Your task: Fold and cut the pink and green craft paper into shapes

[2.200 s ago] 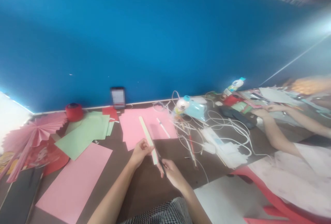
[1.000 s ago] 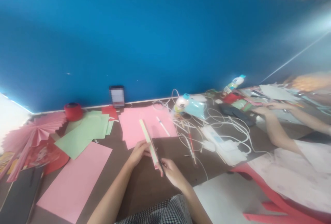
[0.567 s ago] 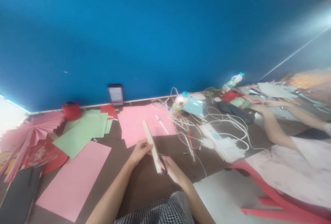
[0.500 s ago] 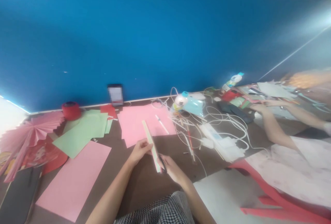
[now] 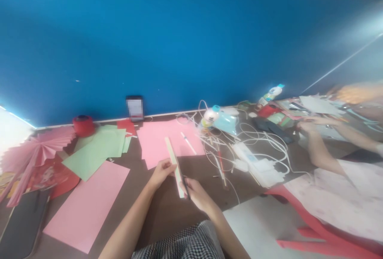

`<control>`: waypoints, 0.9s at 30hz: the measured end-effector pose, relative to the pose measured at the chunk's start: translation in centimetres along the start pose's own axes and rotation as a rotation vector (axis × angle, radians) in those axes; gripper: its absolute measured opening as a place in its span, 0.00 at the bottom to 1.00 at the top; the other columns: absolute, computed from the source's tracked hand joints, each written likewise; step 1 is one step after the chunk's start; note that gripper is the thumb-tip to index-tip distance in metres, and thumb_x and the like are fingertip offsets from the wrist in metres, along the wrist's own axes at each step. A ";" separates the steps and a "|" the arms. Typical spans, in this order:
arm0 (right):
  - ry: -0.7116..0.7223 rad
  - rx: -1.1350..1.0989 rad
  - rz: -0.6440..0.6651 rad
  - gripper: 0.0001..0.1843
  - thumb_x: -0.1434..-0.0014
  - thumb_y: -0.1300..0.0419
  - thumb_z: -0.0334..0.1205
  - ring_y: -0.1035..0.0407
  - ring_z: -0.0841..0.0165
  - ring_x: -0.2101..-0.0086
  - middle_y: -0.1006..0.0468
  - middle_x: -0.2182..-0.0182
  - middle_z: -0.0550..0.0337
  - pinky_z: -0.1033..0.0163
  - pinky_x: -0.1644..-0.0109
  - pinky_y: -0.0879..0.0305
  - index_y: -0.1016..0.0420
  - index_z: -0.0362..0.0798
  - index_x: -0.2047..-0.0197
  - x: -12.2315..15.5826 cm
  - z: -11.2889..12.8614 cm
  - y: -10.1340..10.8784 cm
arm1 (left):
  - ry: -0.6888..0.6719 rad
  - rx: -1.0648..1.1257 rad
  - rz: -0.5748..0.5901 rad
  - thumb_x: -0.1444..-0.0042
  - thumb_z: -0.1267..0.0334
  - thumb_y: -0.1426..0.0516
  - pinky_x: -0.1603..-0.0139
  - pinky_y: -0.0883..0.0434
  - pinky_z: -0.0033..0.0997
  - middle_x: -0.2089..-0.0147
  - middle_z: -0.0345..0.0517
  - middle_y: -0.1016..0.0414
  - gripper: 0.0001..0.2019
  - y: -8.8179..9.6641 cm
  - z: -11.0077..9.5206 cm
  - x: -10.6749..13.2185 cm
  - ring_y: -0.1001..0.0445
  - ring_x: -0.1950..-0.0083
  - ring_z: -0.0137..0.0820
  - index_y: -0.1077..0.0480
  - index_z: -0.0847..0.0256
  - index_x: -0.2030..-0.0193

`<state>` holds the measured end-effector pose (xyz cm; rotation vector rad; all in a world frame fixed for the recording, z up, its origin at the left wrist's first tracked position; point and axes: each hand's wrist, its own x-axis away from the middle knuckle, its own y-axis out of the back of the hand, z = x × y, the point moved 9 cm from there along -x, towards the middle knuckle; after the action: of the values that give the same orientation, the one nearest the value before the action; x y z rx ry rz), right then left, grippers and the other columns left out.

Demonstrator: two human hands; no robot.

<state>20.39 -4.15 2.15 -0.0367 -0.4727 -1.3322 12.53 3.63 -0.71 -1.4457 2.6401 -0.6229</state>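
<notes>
In the head view, my left hand point(image 5: 161, 172) pinches a long, narrow strip of pale paper point(image 5: 170, 150) by its left edge, above the brown table. My right hand point(image 5: 197, 196) is closed around dark scissors point(image 5: 186, 188) at the strip's lower right side. The blades lie along the strip's right edge; I cannot tell whether they are apart. Just beyond the strip lie pink sheets point(image 5: 152, 137) with a white pen point(image 5: 188, 144) on top.
To the left are green sheets point(image 5: 89, 157), a pink sheet point(image 5: 88, 205), a pleated pink paper fan point(image 5: 42, 143) and a red spool point(image 5: 83, 126). Right of my hands lie tangled white cables, a power strip point(image 5: 247, 156) and a glue bottle point(image 5: 210, 115). A co-worker's arms point(image 5: 317, 147) are farther right.
The scissors have shifted slightly and turned along the strip's right edge. My left hand keeps its hold on the paper strip. The whole view has moved a little.
</notes>
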 end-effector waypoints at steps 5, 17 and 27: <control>0.067 -0.004 -0.027 0.22 0.43 0.52 0.56 0.40 0.71 0.75 0.35 0.79 0.64 0.67 0.70 0.43 0.34 0.45 0.74 -0.1 -0.1 0.0 | 0.007 0.045 -0.006 0.51 0.56 0.41 0.69 0.29 0.30 0.75 0.41 0.31 0.13 0.1 -0.1 0.0 0.29 0.73 0.27 0.32 0.66 0.71; 0.076 0.022 -0.041 0.27 0.44 0.52 0.58 0.33 0.64 0.69 0.25 0.71 0.56 0.61 0.63 0.37 0.27 0.44 0.60 -0.3 -0.8 0.2 | -0.004 -0.032 0.016 0.51 0.55 0.42 0.66 0.29 0.31 0.71 0.43 0.29 0.13 -0.2 -0.1 0.2 0.29 0.70 0.29 0.31 0.65 0.68; 0.070 0.042 -0.066 0.23 0.45 0.49 0.56 0.34 0.64 0.69 0.26 0.72 0.56 0.63 0.65 0.39 0.27 0.43 0.64 -0.2 -1.0 0.4 | 0.019 0.030 0.020 0.51 0.57 0.42 0.68 0.29 0.32 0.71 0.43 0.30 0.12 0.3 0.0 -0.2 0.29 0.70 0.30 0.32 0.65 0.68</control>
<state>21.00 -4.15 1.27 0.0610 -0.4457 -1.3829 12.35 3.91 -0.85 -1.4111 2.6437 -0.6752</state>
